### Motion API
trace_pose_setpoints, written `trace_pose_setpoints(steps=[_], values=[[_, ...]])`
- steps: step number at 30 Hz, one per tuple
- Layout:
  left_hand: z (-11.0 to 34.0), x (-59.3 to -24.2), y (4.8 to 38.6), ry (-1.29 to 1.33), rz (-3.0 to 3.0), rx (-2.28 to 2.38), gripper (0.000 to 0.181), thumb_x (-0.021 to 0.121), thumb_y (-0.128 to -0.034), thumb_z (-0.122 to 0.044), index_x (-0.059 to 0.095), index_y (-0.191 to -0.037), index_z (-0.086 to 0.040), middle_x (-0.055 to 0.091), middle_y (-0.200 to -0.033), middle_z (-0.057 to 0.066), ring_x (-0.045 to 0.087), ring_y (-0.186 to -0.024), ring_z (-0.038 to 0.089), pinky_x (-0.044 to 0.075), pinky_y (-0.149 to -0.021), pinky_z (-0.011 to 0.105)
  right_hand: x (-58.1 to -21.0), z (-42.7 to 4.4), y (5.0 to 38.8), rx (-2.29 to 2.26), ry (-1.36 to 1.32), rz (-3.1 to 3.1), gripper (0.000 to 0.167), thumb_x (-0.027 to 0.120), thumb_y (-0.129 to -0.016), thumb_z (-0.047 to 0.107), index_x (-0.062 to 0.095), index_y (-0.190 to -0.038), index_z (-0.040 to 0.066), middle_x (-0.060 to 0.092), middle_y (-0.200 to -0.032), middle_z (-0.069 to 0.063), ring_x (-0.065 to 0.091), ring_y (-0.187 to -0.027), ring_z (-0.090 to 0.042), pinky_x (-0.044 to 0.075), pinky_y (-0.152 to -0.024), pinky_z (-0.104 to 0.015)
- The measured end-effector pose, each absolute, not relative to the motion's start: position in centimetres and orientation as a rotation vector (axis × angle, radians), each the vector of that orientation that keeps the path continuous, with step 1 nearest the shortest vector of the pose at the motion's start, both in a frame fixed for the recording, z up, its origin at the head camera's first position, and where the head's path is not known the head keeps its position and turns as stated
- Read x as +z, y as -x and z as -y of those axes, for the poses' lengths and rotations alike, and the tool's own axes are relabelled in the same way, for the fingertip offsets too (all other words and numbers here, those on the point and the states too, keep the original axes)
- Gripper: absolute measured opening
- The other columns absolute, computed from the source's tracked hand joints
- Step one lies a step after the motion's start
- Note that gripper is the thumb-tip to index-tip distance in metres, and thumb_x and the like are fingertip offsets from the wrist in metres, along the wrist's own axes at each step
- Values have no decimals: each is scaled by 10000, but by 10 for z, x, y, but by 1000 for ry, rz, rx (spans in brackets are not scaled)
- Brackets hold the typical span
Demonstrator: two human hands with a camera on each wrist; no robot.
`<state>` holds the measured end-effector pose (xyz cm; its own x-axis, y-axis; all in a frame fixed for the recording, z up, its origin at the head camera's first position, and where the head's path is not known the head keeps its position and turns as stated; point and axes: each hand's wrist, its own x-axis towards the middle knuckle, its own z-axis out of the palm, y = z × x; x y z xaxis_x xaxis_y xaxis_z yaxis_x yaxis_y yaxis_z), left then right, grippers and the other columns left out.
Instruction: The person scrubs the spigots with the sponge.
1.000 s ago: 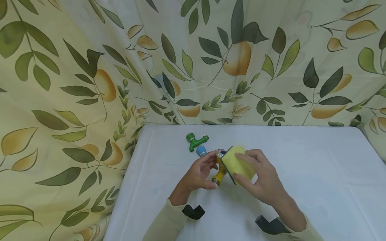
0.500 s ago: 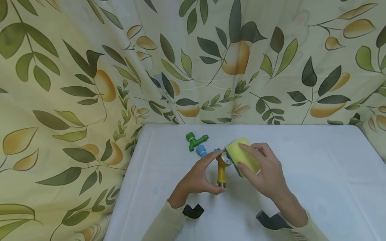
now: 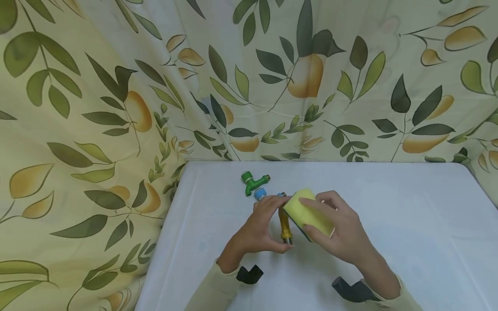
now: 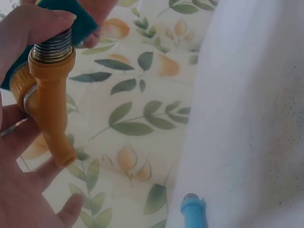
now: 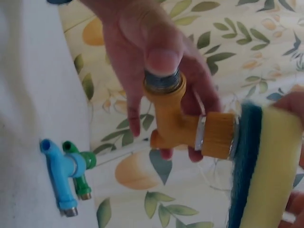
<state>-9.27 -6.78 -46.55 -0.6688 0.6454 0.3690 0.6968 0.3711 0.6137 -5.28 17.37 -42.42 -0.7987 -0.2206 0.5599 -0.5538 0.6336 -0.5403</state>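
My left hand [image 3: 254, 231] holds a yellow-orange water tap [image 3: 285, 226] with a metal threaded end. In the left wrist view, the thumb presses that thread while the fingers lie around the tap body [image 4: 50, 99]. My right hand [image 3: 344, 231] grips a yellow sponge [image 3: 309, 211] between thumb and fingers. Its dark green scouring side [image 5: 247, 152] meets the metal-rimmed round knob [image 5: 219, 135] of the tap in the right wrist view. From the head camera, the sponge hides that knob.
A green tap [image 3: 254, 183] lies on the white table [image 3: 408, 224] beyond the left hand. Beside it is a blue tap [image 3: 260, 194], partly covered by that hand. Patterned leaf-and-fruit cloth [image 3: 218, 129] hangs behind and to the left of the table.
The left hand has turned the tap, so its threaded end points toward me. The sponge rose off to the upper right, showing the knob, then came back down over it.
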Motion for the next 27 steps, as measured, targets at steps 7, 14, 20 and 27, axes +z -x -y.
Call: trace_pose_setpoints(steps=[7, 14, 20, 27], values=[[65, -463, 93, 1234, 2535, -1074, 1041, 931, -670, -426, 394, -1523, -162, 530, -1458, -34, 413, -1380, 167, 346, -1118, 489, -425, -174, 53, 1001, -646, 2411, 574, 855, -693, 164, 727, -1249, 225, 574, -1117, 8, 506, -854, -79, 475, -612, -242], [63, -460, 92, 1234, 2545, -1113, 1041, 933, -674, -410, 387, -1523, -156, 569, -1400, -30, 477, -1354, 145, 351, -1148, 506, -427, -176, 54, 1014, -632, 2381, 593, 858, -694, 160, 717, -1268, 211, 579, -1121, 2, 522, -877, -78, 480, -627, -225], [63, -459, 93, 1210, 2546, -1142, 1055, 924, -678, -424, 377, -1540, -157, 600, -1347, -39, 540, -1269, 108, 368, -1143, 489, -426, -175, 55, 988, -607, 2377, 591, 848, -696, 174, 714, -1270, 218, 574, -1112, -7, 512, -873, -75, 476, -612, -237], [63, -458, 92, 1196, 2548, -1324, 1053, 932, -681, -393, 364, -1546, -200, 583, -1382, -48, 541, -1240, 93, 435, -1111, 430, -425, -176, 53, 986, -619, 2401, 609, 859, -684, 166, 710, -1273, 211, 573, -1113, -9, 517, -877, -90, 493, -626, -251]])
